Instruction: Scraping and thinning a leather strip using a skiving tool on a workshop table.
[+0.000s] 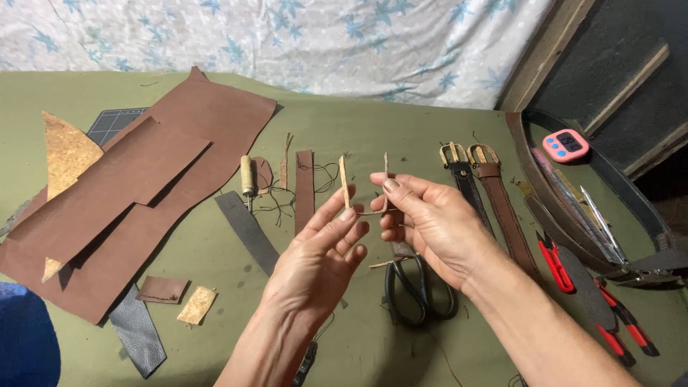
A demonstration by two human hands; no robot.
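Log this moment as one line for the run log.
left hand: pinches thin leather strip | right hand: pinches its other end | below: black scissors | surface: green table

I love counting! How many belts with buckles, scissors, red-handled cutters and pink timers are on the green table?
Belts with buckles: 2
Black scissors: 1
Red-handled cutters: 2
Pink timer: 1
Total: 6
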